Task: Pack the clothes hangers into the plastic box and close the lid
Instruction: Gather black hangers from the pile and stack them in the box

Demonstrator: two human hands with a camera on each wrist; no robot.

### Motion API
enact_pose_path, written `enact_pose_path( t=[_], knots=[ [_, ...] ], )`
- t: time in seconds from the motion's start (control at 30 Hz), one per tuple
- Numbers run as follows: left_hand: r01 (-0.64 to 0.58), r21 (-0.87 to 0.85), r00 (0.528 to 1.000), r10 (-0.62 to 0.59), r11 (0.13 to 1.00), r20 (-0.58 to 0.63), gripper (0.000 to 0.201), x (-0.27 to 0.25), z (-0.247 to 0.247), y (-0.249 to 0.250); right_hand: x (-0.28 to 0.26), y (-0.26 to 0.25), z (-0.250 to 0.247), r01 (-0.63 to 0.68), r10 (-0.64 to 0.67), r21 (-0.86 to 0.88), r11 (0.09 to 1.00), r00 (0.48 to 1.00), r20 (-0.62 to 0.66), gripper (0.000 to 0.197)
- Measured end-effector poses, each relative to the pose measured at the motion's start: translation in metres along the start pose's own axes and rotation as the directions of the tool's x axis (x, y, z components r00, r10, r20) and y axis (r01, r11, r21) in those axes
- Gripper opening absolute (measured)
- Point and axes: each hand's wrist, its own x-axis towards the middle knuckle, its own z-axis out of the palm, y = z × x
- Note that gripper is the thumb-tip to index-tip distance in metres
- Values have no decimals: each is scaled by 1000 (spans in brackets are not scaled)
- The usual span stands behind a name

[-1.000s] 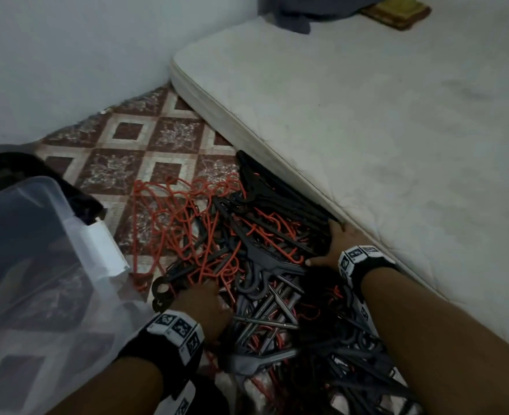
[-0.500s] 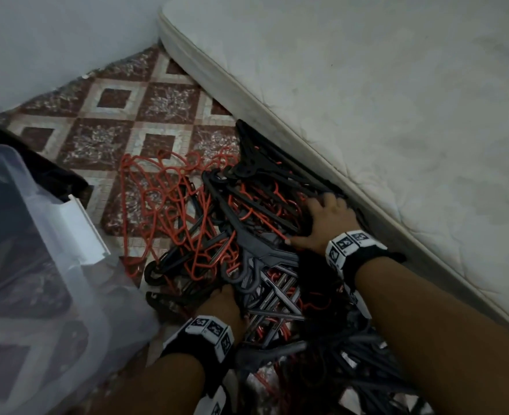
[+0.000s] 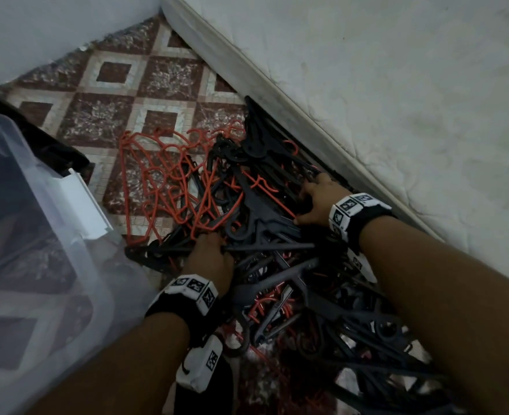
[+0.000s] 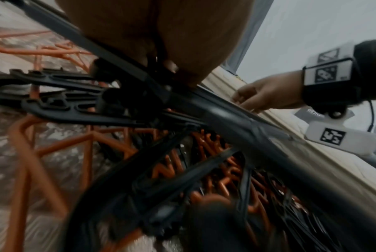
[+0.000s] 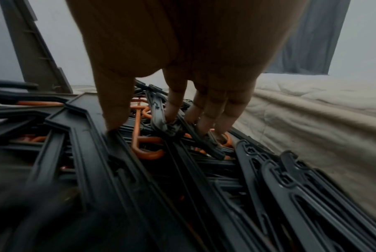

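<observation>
Gather step: tangled black and orange plastic hangers (image 3: 217, 199) lie on patterned floor against the mattress edge (image 3: 307, 115). Left hand (image 3: 209, 259) grips a black bar; right hand (image 3: 316, 202) digs its fingers (image 5: 176, 102) in. Next: lift into the clear plastic box (image 3: 37, 235), left.

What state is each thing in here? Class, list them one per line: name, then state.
plastic box: open, lid off, no hangers visible inside.
hangers: black and orange, tangled in a heap on the floor beside the mattress.
left hand: grips a black hanger.
right hand: fingers dug into the pile, thumb pressing a black hanger.
</observation>
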Motion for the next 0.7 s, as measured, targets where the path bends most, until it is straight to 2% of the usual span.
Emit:
enact_pose_path(
  t=[0.03,0.1,0.17,0.23,0.27,0.33,0.4,0.47,0.53,0.57,0.6,0.67,0.7],
  knots=[
    [-4,-19,1000,4,1000,-21,11,4,-3,1,-1,3,0,3,-3,18,1000,1000,13,86],
    [-19,-59,999,17,998,-37,6,12,-8,5,-2,5,0,4,-5,31,1000,999,51,106],
    [-53,-69,998,55,996,27,9,15,-11,9,-3,3,5,6,-5,-13,1000,998,61,121],
    [-95,-57,991,100,994,90,17,11,-12,12,-2,-1,13,3,-1,-90,996,1000,11,121],
    [-108,-47,990,112,993,83,24,8,-11,11,-1,-5,16,5,-9,-120,993,999,-36,118],
    [-93,-8,996,92,996,-15,31,-1,-9,9,2,-12,21,14,-30,-145,989,994,-106,115],
    [-32,37,982,38,999,-185,33,-10,-10,8,4,-16,22,19,-37,-143,990,992,-122,118],
    [45,106,925,-1,993,-380,42,-12,-13,8,5,-17,22,6,-24,-135,991,991,-133,129],
    [157,118,885,-86,981,-458,65,-6,-18,4,4,-15,22,-12,-3,-102,995,989,-146,140],
    [219,103,895,-158,970,-417,79,-2,-21,1,4,-14,21,-23,10,-94,995,990,-140,141],
    [271,82,917,-231,959,-325,92,3,-23,-2,3,-12,20,-35,23,-98,995,991,-129,140],
    [334,-31,942,-335,942,-30,108,16,-23,-10,4,-10,19,-49,38,-112,992,994,-104,135],
    [351,-98,934,-340,931,113,114,19,-20,-12,3,-10,20,-50,41,-104,993,995,-90,131]
  ],
)
